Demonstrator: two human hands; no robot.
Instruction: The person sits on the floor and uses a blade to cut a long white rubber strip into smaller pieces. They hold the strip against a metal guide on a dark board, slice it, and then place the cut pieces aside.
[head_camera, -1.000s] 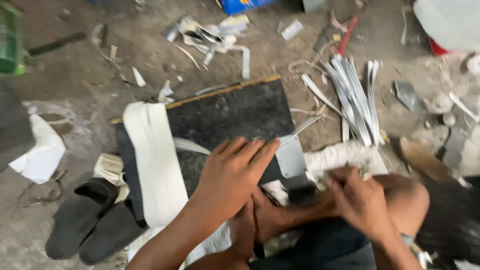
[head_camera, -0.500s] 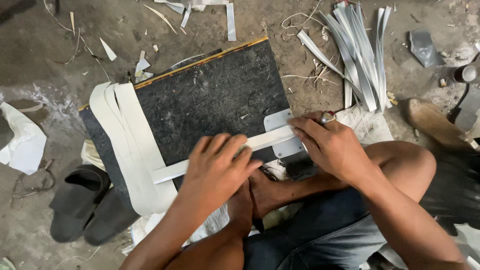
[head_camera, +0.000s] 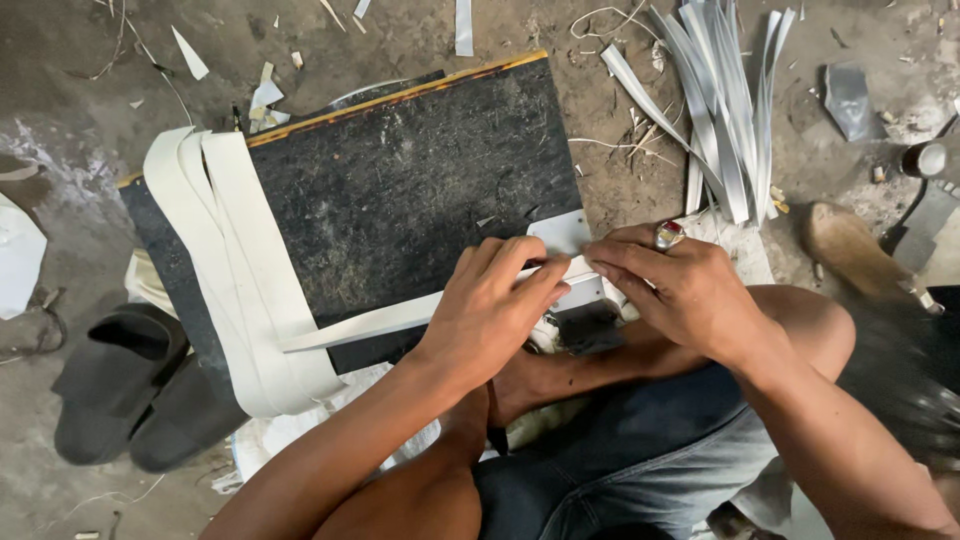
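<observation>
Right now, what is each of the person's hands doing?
Left hand: fingers curled down, pressing the white strip against the black board.
Right hand: fingers pinching the strip's end by the metal blade.

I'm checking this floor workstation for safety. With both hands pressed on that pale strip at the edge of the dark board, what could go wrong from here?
1. The left hand and right hand press the pale strip over a metal plate; fingertips might get nicked if its edge is sharp.
2. The strip overhangs the dark board unsupported, so it may skew.
3. Cut strips and scraps litter the floor, a possible slip hazard.
</observation>
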